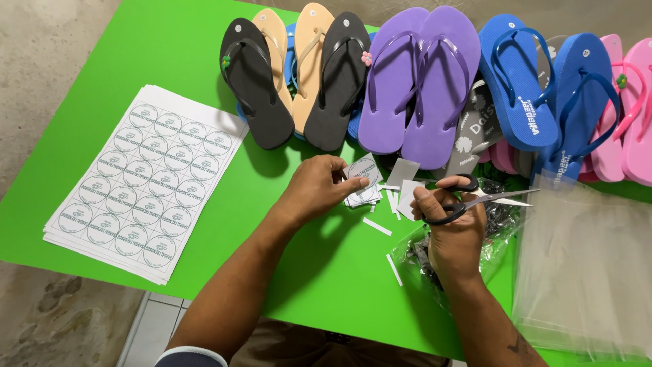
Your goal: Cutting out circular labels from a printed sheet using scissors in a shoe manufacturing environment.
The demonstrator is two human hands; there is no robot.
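At the near edge of the green table [204,41] I see both forearms coming in from below, with pale floor tile and rough grey concrete showing beneath the near left corner. My right hand [454,234] is closed around the black handles of a pair of scissors [475,200], whose blades point right toward the far right side and look nearly shut. Under that hand lies a clear plastic bag of dark pieces [499,224], and a stack of clear plastic sleeves [584,272] covers the near right corner. My left hand [318,187] sits near the middle of the table, fingers curled and pinching a small cut label [364,170] above a little pile of cut labels; white paper strips [377,227] lie scattered between the two hands. Toward the left edge rests a stack of printed sheets of round labels [142,183]. Along the far edge runs a row of flip-flops [421,81], overlapping: black, tan, purple, blue and pink. Beyond the table the ground is bare grey concrete.
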